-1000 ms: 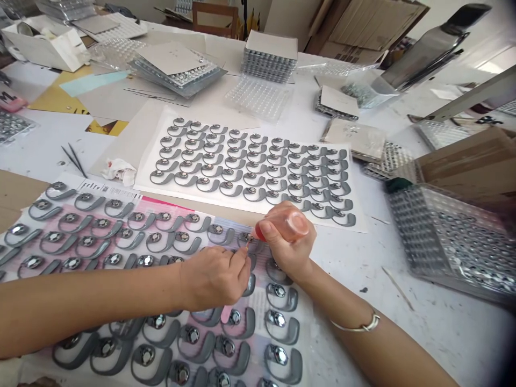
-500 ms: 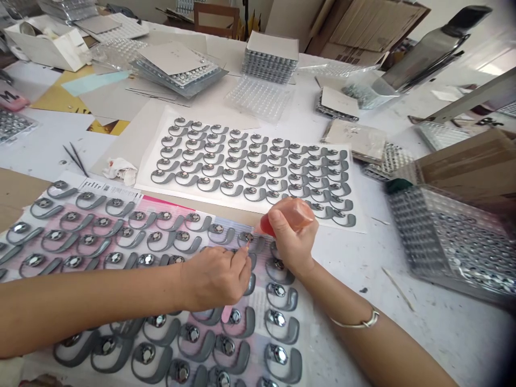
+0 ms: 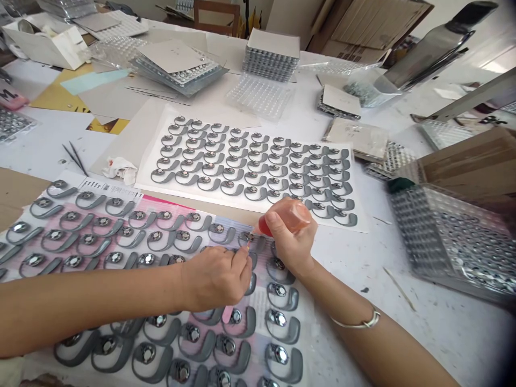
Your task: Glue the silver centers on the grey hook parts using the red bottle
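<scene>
My left hand (image 3: 215, 277) reaches in from the left, its fingers pinching a thin pink stick (image 3: 228, 314) whose flat end shows below the hand. The fine tip touches or hovers just over a grey curved piece with a round faceted gem (image 3: 246, 236); which, I cannot tell. My right hand (image 3: 296, 242) is wrapped round a soft squeeze bottle (image 3: 296, 214) with orange-red contents, lying on its side, nozzle toward the same gem. Rows of like grey pieces lie on a printed paper sheet (image 3: 121, 192) under both hands; the left arm hides some.
Behind lies a white sheet (image 3: 157, 188) with rows of similar grey pieces. Tweezers (image 3: 74, 157) and a crumpled tissue (image 3: 121, 170) rest at left. Clear gem trays (image 3: 455, 236) stand at right by a cardboard box (image 3: 471, 166). A stack of trays (image 3: 271, 56) stands at the back.
The squeeze bottle has tilted very slightly in my right hand. My left hand and the pink stick stay almost in place; the view has shifted a little.
</scene>
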Demonstrator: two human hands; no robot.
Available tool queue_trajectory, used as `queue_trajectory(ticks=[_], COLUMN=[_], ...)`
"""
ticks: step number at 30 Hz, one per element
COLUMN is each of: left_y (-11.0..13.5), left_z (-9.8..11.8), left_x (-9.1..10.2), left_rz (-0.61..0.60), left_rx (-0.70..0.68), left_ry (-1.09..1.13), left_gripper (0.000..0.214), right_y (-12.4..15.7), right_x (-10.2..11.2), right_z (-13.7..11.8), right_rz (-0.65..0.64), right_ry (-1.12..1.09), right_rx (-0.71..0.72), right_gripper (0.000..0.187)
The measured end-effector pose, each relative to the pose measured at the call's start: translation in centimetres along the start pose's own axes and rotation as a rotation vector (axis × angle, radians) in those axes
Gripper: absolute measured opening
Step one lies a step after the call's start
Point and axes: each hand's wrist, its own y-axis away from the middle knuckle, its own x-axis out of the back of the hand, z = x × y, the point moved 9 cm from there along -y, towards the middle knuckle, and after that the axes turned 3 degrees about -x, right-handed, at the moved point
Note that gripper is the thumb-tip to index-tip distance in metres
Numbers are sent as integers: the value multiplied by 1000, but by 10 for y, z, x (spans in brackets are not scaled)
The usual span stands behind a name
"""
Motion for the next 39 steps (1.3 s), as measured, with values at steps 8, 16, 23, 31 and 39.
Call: queue_trajectory(ticks=[8, 16, 23, 31, 39], left_y=[0, 0, 0, 1, -1], left_z=[0, 0, 0, 1, 0], left_x=[-1, 0, -1, -2, 0], left_rz=[23, 27, 6, -3, 3], left_rx=[16, 13, 17, 12, 9], left_ry=[-22, -20, -29, -11, -5], left_gripper=[15, 17, 17, 15, 15], right_y=[0, 1, 1, 1, 1], right_x=[0, 13, 11, 6, 5], right_z=[-8, -17, -7, -3, -6], right_rz=[7, 130, 97, 58, 61], right_ry=[11, -53, 15, 5, 50], right_rx=[64, 186, 93, 49, 87], right_gripper=[26, 24, 26, 27, 27])
